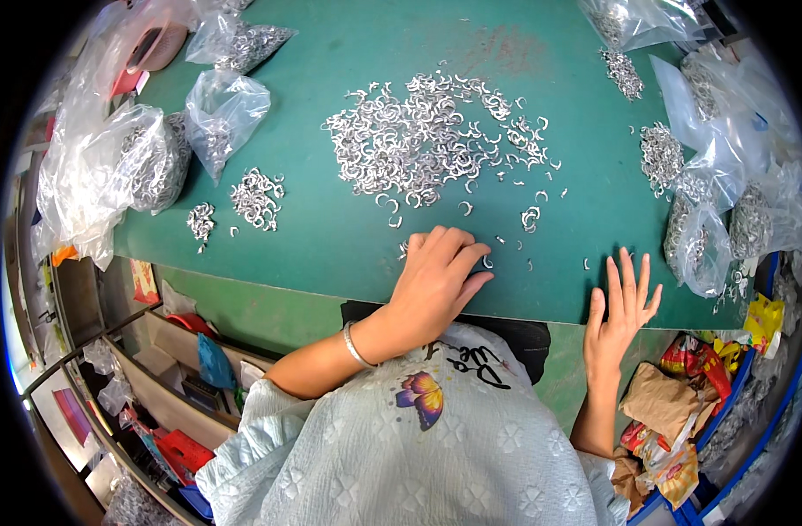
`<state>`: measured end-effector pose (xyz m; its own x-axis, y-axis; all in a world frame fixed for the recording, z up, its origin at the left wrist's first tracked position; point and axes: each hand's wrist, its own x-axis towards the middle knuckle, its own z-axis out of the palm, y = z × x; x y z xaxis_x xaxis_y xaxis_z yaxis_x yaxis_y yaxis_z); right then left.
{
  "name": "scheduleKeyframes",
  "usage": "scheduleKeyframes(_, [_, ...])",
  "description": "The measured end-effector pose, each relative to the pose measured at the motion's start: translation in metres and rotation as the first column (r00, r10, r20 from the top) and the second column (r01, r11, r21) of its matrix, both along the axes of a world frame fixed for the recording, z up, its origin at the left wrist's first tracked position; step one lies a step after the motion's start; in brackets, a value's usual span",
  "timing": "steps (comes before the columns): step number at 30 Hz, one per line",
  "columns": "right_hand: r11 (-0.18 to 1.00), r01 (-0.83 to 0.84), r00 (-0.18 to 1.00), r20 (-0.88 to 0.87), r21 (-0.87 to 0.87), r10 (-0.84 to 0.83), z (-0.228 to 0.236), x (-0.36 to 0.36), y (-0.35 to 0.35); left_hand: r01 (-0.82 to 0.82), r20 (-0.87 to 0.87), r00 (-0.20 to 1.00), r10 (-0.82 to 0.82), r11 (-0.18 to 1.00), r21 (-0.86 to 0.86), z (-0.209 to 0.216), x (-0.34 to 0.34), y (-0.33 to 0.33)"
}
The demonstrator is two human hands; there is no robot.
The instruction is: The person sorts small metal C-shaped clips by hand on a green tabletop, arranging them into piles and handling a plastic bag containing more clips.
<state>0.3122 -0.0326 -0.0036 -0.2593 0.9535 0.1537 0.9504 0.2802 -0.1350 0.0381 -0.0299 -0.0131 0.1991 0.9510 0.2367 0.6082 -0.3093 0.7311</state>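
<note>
A wide heap of small silvery C-shaped metal pieces (410, 140) lies spread on the green tabletop (331, 254). My left hand (438, 276) rests near the table's front edge, just below the heap, with its fingers curled down toward the surface. A single curved piece (488, 262) lies close beside its index fingertip and thumb. What the curled fingers may hold is hidden. To the right, my right hand (618, 314) is held over the table's front edge with its fingers spread and nothing in it. One loose piece (586, 263) lies near its fingertips.
Smaller piles (257, 200) of the same pieces lie left of the heap, and another pile (661, 158) lies right. Clear plastic bags (151, 162) of pieces crowd the left edge, with more bags (701, 241) at right. Yellow and red packets (695, 359) sit below the right edge.
</note>
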Motion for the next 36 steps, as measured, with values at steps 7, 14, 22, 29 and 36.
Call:
scheduleKeyframes(7, [0.971,-0.143,0.99,-0.012,-0.194,0.143,0.001,-0.017,0.001,0.005,0.005,1.0,-0.005,0.999,0.045,-0.007,0.0,0.0])
scheduleKeyframes(14, [0.967,-0.225,0.951,-0.244,-0.122,0.191,0.012,-0.044,0.02,0.03,-0.006,1.0,-0.029,0.998,0.061,-0.008,0.0,0.005])
scheduleKeyframes(22, [0.876,-0.378,0.922,-0.205,-0.3,0.328,0.02,-0.07,0.027,0.034,-0.049,0.998,-0.03,0.997,0.075,0.001,-0.005,0.002])
scheduleKeyframes(29, [0.958,-0.244,0.936,-0.296,-0.148,0.193,0.013,-0.034,0.018,0.074,-0.008,0.997,-0.074,0.997,0.036,0.0,-0.002,0.0])
scheduleKeyframes(36, [0.971,-0.201,0.958,-0.234,-0.128,0.168,0.014,-0.035,0.018,0.09,0.008,0.996,-0.091,0.995,0.052,-0.003,0.001,0.0])
